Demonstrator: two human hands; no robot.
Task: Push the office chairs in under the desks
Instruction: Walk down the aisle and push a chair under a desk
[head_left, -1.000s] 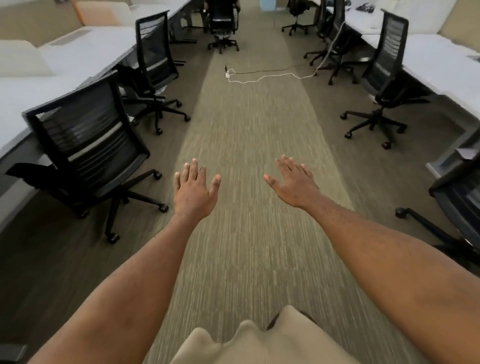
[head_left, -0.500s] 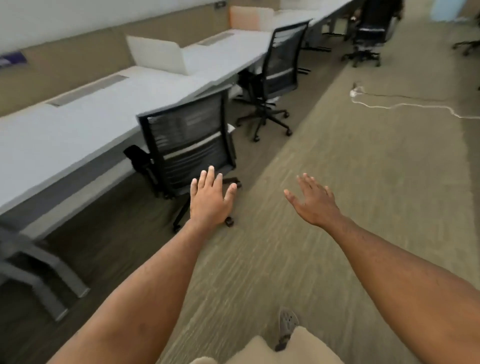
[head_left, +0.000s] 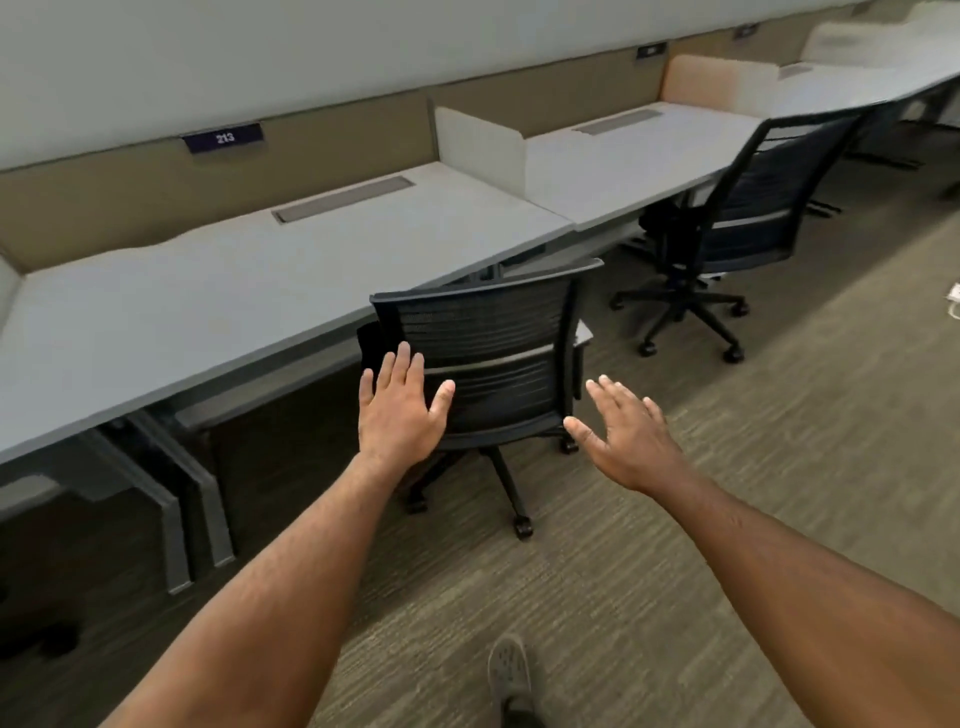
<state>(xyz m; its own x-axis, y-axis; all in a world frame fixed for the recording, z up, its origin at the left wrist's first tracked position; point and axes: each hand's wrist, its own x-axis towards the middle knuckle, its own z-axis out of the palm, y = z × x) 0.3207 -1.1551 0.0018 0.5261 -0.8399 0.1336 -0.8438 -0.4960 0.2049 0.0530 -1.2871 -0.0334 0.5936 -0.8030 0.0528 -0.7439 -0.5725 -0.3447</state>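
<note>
Neither the near chair (head_left: 493, 364) nor the far chair (head_left: 753, 208) is tucked under the counter (head_left: 208, 312); left hand (head_left: 400, 410) and right hand (head_left: 628, 436) are held open, gripping nothing.

Soft, even overhead light, no glare on the desk (head_left: 218, 312) beyond the left hand (head_left: 400, 415). Deep shadow pools under it. Edges bow with wide-angle distortion; the far chair (head_left: 753, 208) past the right hand (head_left: 631, 441) smears slightly, the sign (head_left: 224, 137) reads soft.
</note>
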